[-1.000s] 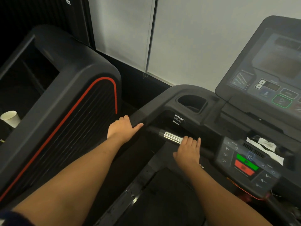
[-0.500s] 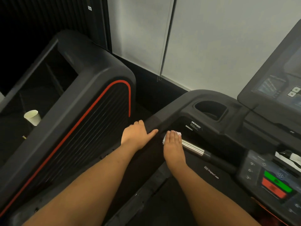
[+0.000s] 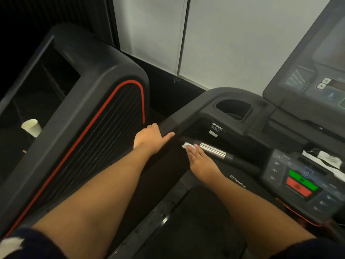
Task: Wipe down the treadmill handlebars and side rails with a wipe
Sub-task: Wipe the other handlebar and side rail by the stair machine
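Observation:
A black treadmill fills the right half of the head view. Its front handlebar (image 3: pixel 214 150) has a shiny metal sleeve and runs from the left side rail (image 3: pixel 179 121) toward the control panel. My right hand (image 3: pixel 200 159) lies flat against the handlebar's left end, pressing a white wipe (image 3: pixel 186 145) onto it; only a corner of the wipe shows past my fingertips. My left hand (image 3: pixel 149 139) grips the top of the left side rail, thumb stretched along it.
A second black machine with a red stripe (image 3: pixel 89 118) stands close on the left, a white paper cup (image 3: pixel 31 127) behind it. The console screen (image 3: pixel 315 71), cup holder (image 3: pixel 233 109) and button panel (image 3: pixel 302 182) lie to the right. More white wipes (image 3: pixel 326 158) rest on the console tray.
My right hand slid left along the handlebar with the wipe, from the right of the metal sleeve to its left end. My left hand stayed on the side rail. The view shifted right.

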`<state>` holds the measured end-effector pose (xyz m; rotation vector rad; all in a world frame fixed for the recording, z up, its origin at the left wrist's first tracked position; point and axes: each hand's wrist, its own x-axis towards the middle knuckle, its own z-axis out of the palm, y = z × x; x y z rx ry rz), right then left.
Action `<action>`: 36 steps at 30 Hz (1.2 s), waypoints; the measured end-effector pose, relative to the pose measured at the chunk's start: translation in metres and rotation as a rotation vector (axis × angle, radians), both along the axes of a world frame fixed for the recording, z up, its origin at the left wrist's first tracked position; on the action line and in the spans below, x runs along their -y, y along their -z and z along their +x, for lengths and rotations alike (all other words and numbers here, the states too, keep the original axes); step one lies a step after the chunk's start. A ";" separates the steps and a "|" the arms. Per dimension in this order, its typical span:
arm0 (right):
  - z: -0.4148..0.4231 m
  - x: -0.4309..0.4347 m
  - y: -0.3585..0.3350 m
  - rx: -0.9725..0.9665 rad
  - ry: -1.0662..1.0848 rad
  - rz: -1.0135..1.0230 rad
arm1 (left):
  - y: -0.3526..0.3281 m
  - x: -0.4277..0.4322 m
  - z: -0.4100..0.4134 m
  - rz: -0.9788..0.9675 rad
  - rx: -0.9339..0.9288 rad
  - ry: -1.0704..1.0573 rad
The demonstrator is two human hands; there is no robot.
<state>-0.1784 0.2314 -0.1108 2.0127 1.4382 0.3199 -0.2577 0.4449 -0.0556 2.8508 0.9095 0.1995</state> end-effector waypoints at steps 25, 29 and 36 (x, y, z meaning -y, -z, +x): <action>-0.011 0.028 -0.009 -0.246 0.241 0.266 | 0.000 0.005 0.001 0.014 -0.003 -0.024; -0.015 0.063 -0.018 -0.253 0.291 0.324 | -0.003 0.004 -0.001 -0.032 -0.005 -0.019; -0.016 0.113 -0.039 -0.298 0.453 0.357 | -0.014 0.006 0.000 -0.137 -0.053 -0.040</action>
